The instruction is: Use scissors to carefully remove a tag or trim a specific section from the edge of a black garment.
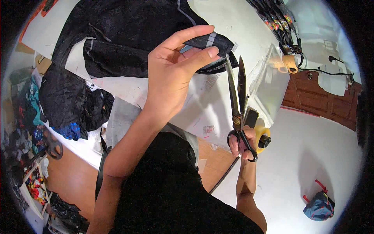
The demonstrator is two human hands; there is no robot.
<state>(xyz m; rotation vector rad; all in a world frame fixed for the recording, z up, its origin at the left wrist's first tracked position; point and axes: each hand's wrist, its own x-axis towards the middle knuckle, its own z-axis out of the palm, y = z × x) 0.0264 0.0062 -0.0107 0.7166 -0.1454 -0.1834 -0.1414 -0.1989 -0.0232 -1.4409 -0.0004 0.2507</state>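
A black garment (pixel 117 23) with thin grey stripes lies spread over a white table. My left hand (pixel 169 72) reaches over it and pinches a folded edge between thumb and fingers, beside a light grey stripe; its lower fingers are partly hidden. In my right hand (pixel 246 141) is a pair of large scissors (pixel 236 119) with black handles, the blades pointing away from me. Those blades stand slightly apart, their tips close to the held edge of the fabric. I cannot tell if they touch it.
White paper sheets (pixel 194 103) lie under the garment. Right of the scissors are a phone (pixel 251 116), a yellow round object (pixel 264 136) with a black knob, and a beige mug (pixel 290 63). Crumpled black fabric (pixel 64 99) hangs at left. A blue bag (pixel 319 207) shows lower right.
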